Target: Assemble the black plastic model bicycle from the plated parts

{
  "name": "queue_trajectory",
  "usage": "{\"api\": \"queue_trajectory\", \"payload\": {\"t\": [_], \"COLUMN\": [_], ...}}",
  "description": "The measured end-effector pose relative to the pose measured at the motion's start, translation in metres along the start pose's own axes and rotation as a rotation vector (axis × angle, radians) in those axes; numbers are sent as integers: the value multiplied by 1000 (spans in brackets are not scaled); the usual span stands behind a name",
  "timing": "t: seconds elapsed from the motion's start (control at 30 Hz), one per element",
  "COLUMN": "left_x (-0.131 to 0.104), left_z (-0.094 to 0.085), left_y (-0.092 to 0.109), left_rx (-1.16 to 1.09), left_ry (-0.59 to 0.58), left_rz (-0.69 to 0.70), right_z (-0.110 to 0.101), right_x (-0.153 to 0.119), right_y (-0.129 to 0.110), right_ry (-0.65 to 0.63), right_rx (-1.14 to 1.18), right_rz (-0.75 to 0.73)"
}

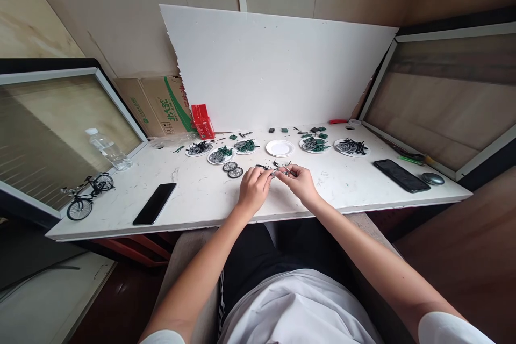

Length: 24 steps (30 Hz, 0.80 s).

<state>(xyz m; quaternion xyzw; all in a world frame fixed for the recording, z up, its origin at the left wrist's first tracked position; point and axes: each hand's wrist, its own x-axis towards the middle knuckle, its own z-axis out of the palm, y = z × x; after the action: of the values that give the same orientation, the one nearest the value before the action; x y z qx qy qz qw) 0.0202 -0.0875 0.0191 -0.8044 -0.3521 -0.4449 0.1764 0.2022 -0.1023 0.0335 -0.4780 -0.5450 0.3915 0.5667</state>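
Two bare hands, the left hand and the right hand, met over the table near the middle of its front edge, thumbs and fingers pinching a small dark part; the fingers hid most of it, so we could not tell whether it was one piece or two. We judged it light, stiff and probably plastic, its thin ends easy to snap, and best taken by its thickest stretch with gentle pads rather than squeezed at a tip. A flat, glossy phone lay by the front edge to the left, and a black model bicycle stood on its wheels by the left front corner. Just beyond the left hand we saw two loose wheels lying flat, thin-rimmed and finely spoked. Toward the right front corner rested a second phone, with a smooth, domed disc just beside it. Farther back, a plain white plate sat between heaped plates, whose spindly black and green pieces tangled together. Near the back edge we noted a boxy red carton and, behind it, a smooth white board with a ragged left side.
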Motion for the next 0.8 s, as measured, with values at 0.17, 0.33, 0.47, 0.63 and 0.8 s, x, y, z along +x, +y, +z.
{"api": "queue_trajectory", "payload": {"t": [0.17, 0.33, 0.47, 0.63, 0.8], "left_x": [0, 1, 2, 3, 4], "left_z": [0, 0, -1, -4, -6], "left_y": [-1, 0, 2, 4, 6], "left_rx": [-17, -44, -58, -109, -116], "left_ry": [-15, -24, -18, -5, -22], "left_rz": [-7, -17, -30, -46, -44], "right_z": [0, -2, -4, -3, -4], "right_x": [0, 1, 1, 1, 0], "right_y": [-7, -8, -4, -6, -8], "right_ry": [-32, -122, -181, -238, -345], "right_rx": [120, 249, 305, 373, 463], "right_rz": [150, 219, 238, 277, 311]}}
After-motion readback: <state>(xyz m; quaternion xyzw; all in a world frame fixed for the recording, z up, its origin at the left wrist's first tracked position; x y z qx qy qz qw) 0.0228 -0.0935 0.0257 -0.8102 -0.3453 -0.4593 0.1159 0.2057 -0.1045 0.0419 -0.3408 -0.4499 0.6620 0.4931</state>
